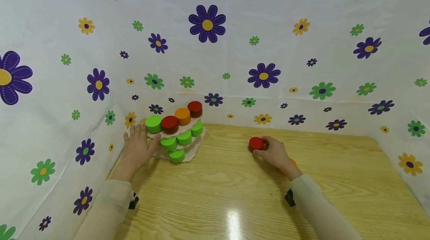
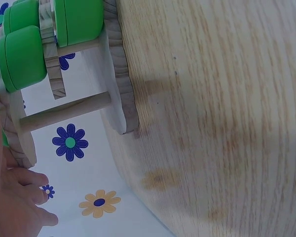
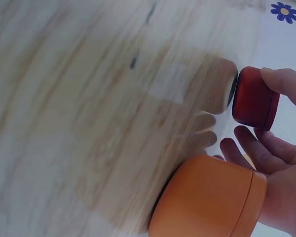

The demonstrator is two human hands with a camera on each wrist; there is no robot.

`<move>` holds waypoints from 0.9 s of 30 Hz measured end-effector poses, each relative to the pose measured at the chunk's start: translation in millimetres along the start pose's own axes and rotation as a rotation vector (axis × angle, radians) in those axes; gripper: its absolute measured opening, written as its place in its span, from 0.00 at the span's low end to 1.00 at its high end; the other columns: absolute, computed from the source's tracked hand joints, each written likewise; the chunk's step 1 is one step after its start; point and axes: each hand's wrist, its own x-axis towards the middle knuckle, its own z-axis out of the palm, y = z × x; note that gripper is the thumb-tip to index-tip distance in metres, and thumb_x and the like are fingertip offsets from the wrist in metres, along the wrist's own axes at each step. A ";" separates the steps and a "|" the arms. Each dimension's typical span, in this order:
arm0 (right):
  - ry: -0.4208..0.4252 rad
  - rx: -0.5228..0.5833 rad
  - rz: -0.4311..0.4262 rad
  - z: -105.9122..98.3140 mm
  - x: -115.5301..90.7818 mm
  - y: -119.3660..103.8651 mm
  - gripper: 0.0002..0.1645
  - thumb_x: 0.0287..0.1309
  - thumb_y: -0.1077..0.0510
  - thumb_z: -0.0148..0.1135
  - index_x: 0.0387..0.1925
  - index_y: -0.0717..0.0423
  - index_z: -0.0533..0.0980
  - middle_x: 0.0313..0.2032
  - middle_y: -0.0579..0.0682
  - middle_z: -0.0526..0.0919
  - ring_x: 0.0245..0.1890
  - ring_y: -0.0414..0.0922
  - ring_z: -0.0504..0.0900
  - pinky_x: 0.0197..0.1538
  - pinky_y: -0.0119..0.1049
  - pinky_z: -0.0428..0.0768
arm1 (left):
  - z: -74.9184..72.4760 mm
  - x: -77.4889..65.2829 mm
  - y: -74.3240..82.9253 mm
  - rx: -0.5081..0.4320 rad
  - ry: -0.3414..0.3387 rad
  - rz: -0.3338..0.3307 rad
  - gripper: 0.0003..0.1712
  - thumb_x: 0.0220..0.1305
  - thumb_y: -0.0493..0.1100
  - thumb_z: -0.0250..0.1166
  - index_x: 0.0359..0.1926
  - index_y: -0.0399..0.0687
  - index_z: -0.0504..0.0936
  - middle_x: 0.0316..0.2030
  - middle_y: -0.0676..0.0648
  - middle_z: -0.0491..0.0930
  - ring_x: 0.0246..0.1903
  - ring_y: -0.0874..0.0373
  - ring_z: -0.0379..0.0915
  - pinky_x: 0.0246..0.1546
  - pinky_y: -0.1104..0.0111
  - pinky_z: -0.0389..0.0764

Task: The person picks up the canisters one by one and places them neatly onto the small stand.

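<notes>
A wooden tiered stand (image 1: 195, 152) with scalloped shelves stands at the left, holding several green, red and orange cylinders. My left hand (image 1: 137, 152) grips the left end of its top shelf, the thumb at the front near a green cylinder (image 1: 153, 123). In the left wrist view, the fingers (image 2: 32, 195) bend over the shelf's edge. My right hand (image 1: 273, 153) pinches a short red cylinder (image 1: 256, 144) between thumb and fingers, low over the table. Whether it touches the wood, I cannot tell. An orange cylinder (image 3: 202, 197) stands on the table beneath the right wrist, mostly hidden in the head view.
The wood-grain table (image 1: 215, 184) stretches between both arms. White cloth (image 1: 228, 57) printed with flowers walls it in at the back and at both sides. The stand is close to the left back corner.
</notes>
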 end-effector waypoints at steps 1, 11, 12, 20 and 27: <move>0.001 0.003 -0.001 0.3 0.1 -0.3 0.37 0.61 0.53 0.74 0.64 0.72 0.74 0.58 0.68 0.84 0.53 0.61 0.82 0.62 0.57 0.81 | -0.3 -0.1 0.0 -0.003 -0.001 -0.001 0.57 0.80 0.72 0.36 0.80 0.22 0.43 0.80 0.20 0.41 0.81 0.22 0.29 0.76 0.26 0.36; 0.011 0.128 0.016 5.3 -0.4 -8.6 0.37 0.62 0.52 0.74 0.66 0.67 0.72 0.61 0.67 0.82 0.58 0.61 0.82 0.64 0.56 0.81 | 0.0 0.1 -1.3 0.000 0.022 0.001 0.58 0.80 0.73 0.36 0.80 0.22 0.45 0.80 0.21 0.42 0.81 0.23 0.31 0.76 0.26 0.37; 0.008 0.148 0.014 6.4 -0.7 -9.1 0.37 0.63 0.52 0.74 0.66 0.67 0.72 0.60 0.66 0.82 0.57 0.60 0.83 0.63 0.55 0.82 | 0.0 0.1 -1.3 0.000 0.022 0.002 0.58 0.80 0.73 0.36 0.80 0.23 0.45 0.80 0.21 0.42 0.81 0.23 0.30 0.76 0.26 0.37; -0.020 0.224 -0.029 22.2 -2.7 -18.7 0.37 0.65 0.52 0.72 0.68 0.66 0.71 0.59 0.64 0.83 0.55 0.56 0.84 0.63 0.52 0.84 | 0.0 0.0 -0.1 -0.002 0.002 -0.004 0.57 0.80 0.72 0.36 0.80 0.23 0.43 0.80 0.20 0.41 0.80 0.22 0.30 0.76 0.26 0.36; -0.024 0.249 -0.067 37.3 -0.8 -31.6 0.36 0.63 0.54 0.74 0.67 0.65 0.73 0.57 0.62 0.85 0.53 0.55 0.83 0.61 0.50 0.83 | -0.3 -0.6 1.0 -0.005 0.014 0.003 0.56 0.81 0.71 0.37 0.80 0.22 0.43 0.80 0.20 0.42 0.80 0.21 0.31 0.76 0.25 0.36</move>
